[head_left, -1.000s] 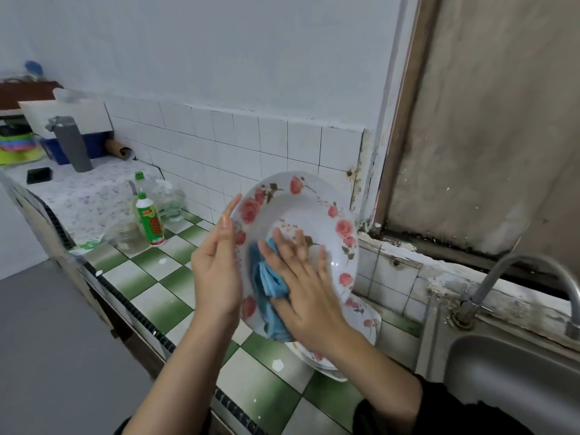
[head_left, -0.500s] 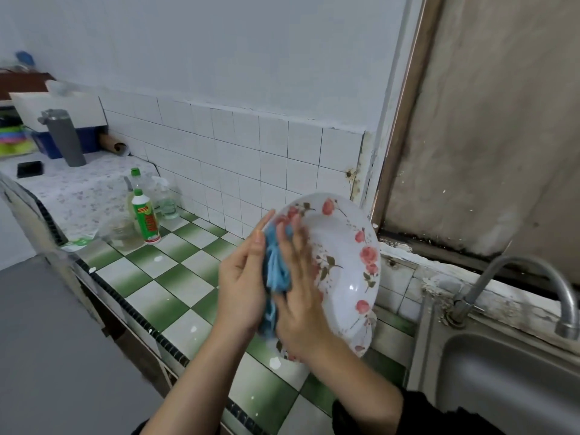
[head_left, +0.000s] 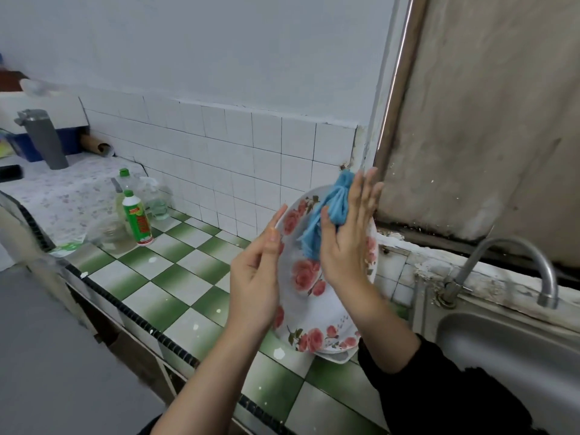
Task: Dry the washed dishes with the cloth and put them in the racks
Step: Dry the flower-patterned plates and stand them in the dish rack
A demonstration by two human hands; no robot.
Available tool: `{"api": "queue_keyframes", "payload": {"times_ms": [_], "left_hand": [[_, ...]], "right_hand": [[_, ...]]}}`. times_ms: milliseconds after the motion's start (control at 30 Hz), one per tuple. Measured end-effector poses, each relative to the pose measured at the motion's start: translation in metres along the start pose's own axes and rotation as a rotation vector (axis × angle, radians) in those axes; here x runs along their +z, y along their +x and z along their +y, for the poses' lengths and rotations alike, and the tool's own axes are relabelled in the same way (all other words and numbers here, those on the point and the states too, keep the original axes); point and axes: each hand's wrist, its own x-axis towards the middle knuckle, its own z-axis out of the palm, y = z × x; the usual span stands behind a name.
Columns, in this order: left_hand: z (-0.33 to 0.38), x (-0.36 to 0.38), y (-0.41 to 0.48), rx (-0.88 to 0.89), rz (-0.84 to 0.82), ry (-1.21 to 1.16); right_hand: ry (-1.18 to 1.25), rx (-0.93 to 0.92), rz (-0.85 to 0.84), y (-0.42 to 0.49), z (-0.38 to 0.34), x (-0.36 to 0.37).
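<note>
Two hands over the green-checked counter point(head_left: 175, 296), mid-frame. Rose plate point(head_left: 303, 274) is up on edge between them. Left hand point(head_left: 255, 277) lies flat against its left rim, fingers straight. Right hand point(head_left: 345, 243), fingers straight too, presses the bunched blue cloth point(head_left: 335, 199) onto its face.

A white rose-patterned plate point(head_left: 303, 274) is held nearly upright, a bunched blue cloth point(head_left: 334, 204) pressed against its upper face.

Nothing legible. Red-and-green label on white squeeze bottle point(head_left: 137, 216), standing on bench point(head_left: 175, 296), carries print but too blurred to read. Brand not identifiable. Same for any numbers or signs elsewhere in view: none made out.
</note>
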Motion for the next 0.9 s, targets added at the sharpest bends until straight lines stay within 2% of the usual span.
{"api": "queue_keyframes", "payload": {"times_ms": [67, 133, 200, 233, 300, 367, 433, 467, 533, 600, 667, 733, 800, 900], "left_hand": [[0.0, 0.003, 0.0, -0.005, -0.001, -0.051], [0.002, -0.004, 0.006, -0.073, 0.074, -0.164], [0.008, -0.017, 0.012, -0.091, 0.15, -0.207], [0.01, -0.023, 0.013, -0.093, 0.167, -0.218], [0.012, -0.03, 0.013, -0.08, 0.17, -0.212], [0.011, -0.029, 0.012, -0.075, 0.136, -0.194], [0.009, -0.023, 0.009, -0.075, 0.082, -0.213], [0.009, -0.018, 0.008, -0.069, 0.052, -0.218], [0.01, -0.008, 0.008, -0.06, 0.003, -0.205], [0.012, -0.01, 0.014, -0.062, 0.022, -0.2], [0.014, -0.022, 0.025, -0.063, 0.077, -0.215], [0.016, -0.036, 0.033, -0.054, 0.112, -0.212], [0.016, -0.045, 0.036, -0.029, 0.136, -0.179], [0.009, -0.045, 0.037, -0.032, 0.146, -0.168]], "right_hand": [[0.108, -0.111, -0.13, -0.021, -0.027, 0.008], [0.105, -0.236, -0.36, -0.049, -0.037, 0.011], [-0.045, -0.386, -0.57, -0.063, -0.022, 0.003], [-0.193, -0.466, -0.588, -0.062, -0.008, -0.003], [-0.497, -0.494, -0.473, -0.051, 0.022, -0.012], [-0.653, -0.318, -0.298, -0.029, 0.034, -0.019], [-0.642, -0.184, -0.111, -0.01, 0.023, -0.018], [-0.559, -0.124, -0.044, -0.007, 0.012, -0.012], [-0.262, -0.014, -0.079, -0.012, -0.019, 0.001], [-0.045, -0.041, -0.279, -0.038, -0.046, 0.014], [-0.113, -0.195, -0.465, -0.063, -0.044, 0.015], [-0.363, -0.322, -0.448, -0.068, -0.015, 0.004], [-0.419, -0.18, -0.358, -0.064, 0.01, -0.011], [-0.089, 0.272, -0.122, -0.054, 0.032, -0.03]]}}
